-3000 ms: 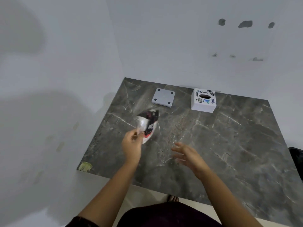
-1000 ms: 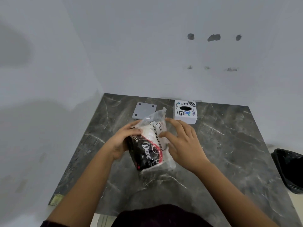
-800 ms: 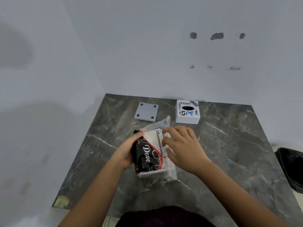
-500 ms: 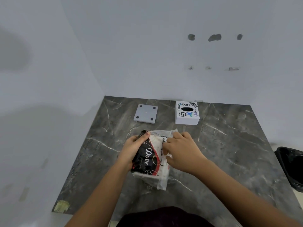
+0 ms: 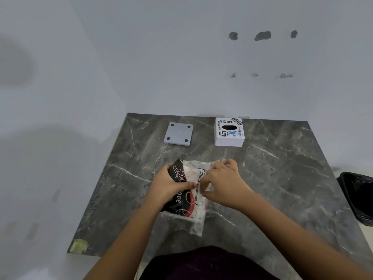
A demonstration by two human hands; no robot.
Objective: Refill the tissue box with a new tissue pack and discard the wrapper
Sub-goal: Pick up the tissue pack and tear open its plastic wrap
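A tissue pack (image 5: 188,201) in a black, red and clear plastic wrapper lies on the dark marble table (image 5: 282,178), near its middle. My left hand (image 5: 168,185) grips the pack's black left side. My right hand (image 5: 224,182) pinches the clear wrapper along the pack's right and top edge. The white tissue box (image 5: 229,132), with stickers and an oval slot on top, stands at the back of the table. Its grey square base plate (image 5: 178,134) lies flat to the left of it, apart from the box.
A black bin with a bag liner (image 5: 358,197) stands on the floor off the table's right edge. White walls close in behind and to the left. A yellowish patch (image 5: 78,245) marks the table's near left corner.
My left hand picked the pack up, then both hands brought it down onto the table. My left thumb has slid over the pack's front, and my right fingers have moved up along the wrapper.
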